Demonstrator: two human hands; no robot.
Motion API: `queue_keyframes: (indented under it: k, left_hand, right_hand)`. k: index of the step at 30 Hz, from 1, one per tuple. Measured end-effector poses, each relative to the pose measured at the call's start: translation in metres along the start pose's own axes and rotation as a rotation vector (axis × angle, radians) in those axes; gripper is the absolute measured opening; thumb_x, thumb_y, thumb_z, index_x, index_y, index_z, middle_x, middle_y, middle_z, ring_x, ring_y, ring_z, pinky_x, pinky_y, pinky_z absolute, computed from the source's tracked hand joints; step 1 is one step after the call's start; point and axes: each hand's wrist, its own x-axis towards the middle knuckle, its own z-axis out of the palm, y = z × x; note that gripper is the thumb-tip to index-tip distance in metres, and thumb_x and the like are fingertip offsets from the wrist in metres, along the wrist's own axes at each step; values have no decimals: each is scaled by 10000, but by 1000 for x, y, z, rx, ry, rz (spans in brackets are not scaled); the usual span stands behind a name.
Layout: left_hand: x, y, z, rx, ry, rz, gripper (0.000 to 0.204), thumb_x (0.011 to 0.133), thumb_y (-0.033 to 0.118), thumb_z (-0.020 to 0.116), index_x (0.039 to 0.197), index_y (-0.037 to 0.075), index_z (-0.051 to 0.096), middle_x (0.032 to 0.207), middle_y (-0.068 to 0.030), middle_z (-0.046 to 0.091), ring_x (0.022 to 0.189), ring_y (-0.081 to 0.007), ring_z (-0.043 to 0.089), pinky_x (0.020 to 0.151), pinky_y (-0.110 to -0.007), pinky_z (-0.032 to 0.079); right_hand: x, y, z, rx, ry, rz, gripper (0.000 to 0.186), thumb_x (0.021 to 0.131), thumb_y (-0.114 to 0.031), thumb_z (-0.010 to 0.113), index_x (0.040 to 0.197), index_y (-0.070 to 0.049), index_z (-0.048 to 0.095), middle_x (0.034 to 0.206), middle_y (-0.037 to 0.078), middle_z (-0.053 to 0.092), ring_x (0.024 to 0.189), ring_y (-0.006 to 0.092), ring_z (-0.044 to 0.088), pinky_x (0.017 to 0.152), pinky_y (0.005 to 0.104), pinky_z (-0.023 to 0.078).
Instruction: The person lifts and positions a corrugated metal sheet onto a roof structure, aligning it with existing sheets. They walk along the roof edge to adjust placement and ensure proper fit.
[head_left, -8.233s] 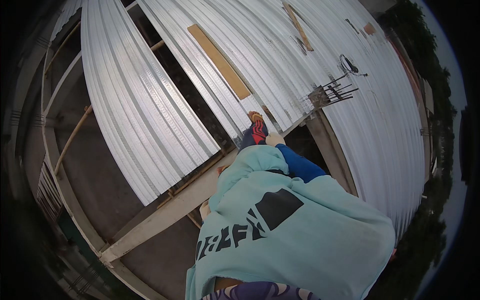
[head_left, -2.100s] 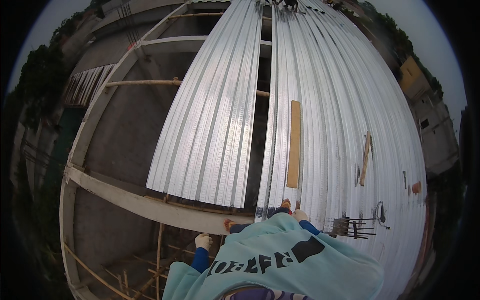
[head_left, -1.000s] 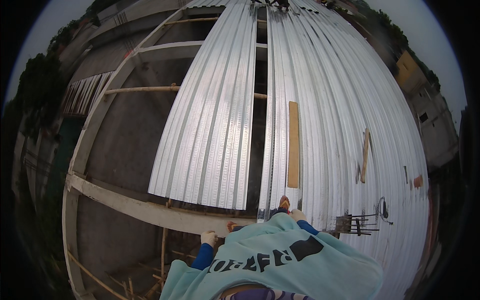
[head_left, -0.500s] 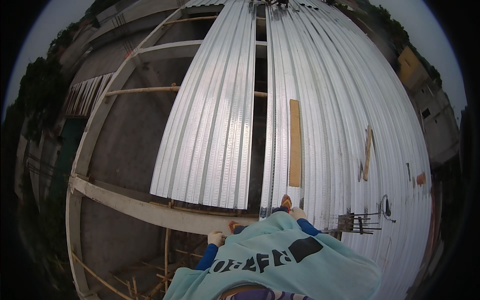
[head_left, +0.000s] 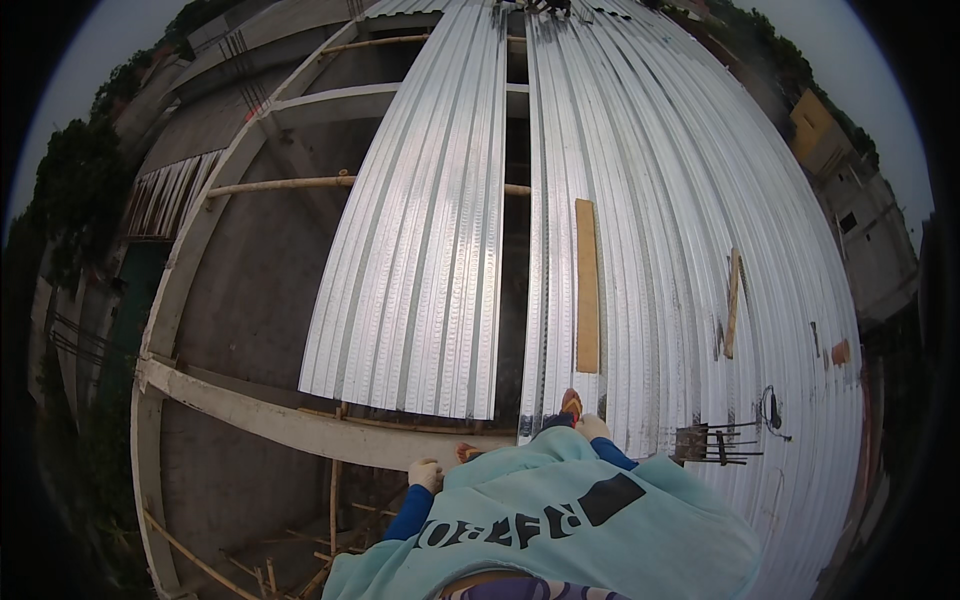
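Observation:
My left hand, in a pale glove below a blue sleeve, hangs beside my light green shirt, in front of a concrete beam. Its fingers are curled; whether anything is inside them is hidden. My right hand, gloved too, is at the shirt's far edge, over the ribbed metal sheets. Its fingers are too small and too hidden to read. Next to it my right foot, in a sandal, stands on the metal. A flat wooden board lies lengthwise just beyond that foot.
A separate ribbed sheet spans the beams on the left, with a dark gap beside it. Deep openings lie between beams. Bamboo poles, a wood strip and protruding rebar are around. People are at the far end.
My left hand has shifted slightly left and its fingers look a little more curled. The right hand has hardly moved. The view has tilted slightly.

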Motion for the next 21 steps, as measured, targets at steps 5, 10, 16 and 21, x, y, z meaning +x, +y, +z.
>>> queue_keyframes:
  k: [5, 10, 16, 21]
  left_hand:
    - [-6, 4, -3, -22, 13, -49, 327, 836, -53, 611, 1134, -81, 742, 770, -166, 705, 541, -213, 639, 480, -350, 494]
    - [-13, 4, -7, 43, 38, -50, 343, 830, -63, 595, 1138, -79, 744, 770, -167, 711, 533, -203, 632, 466, -339, 478]
    - [-8, 0, -7, -20, -28, -85, 343, 858, -45, 579, 1157, -79, 743, 788, -168, 721, 529, -192, 623, 455, -335, 465]
    - [-5, 1, -4, 21, -21, -84, 336, 880, -11, 585, 1169, -57, 751, 826, -168, 733, 556, -197, 644, 476, -335, 488]
  right_hand:
    - [5, 3, 8, -28, -7, -26, 376, 941, -329, 587, 1126, -55, 766, 1172, 249, 743, 1124, 442, 708, 996, 534, 553]
    - [7, 0, 12, -31, -24, -17, 371, 939, -327, 593, 1121, -53, 765, 1175, 250, 742, 1131, 439, 706, 998, 536, 551]
    - [10, 3, 13, -65, -27, -50, 379, 945, -327, 596, 1128, -37, 758, 1161, 257, 743, 1118, 437, 713, 982, 538, 558]
    - [11, 7, 14, -42, -4, -57, 386, 950, -334, 595, 1127, -31, 758, 1154, 262, 744, 1114, 437, 714, 974, 540, 561]
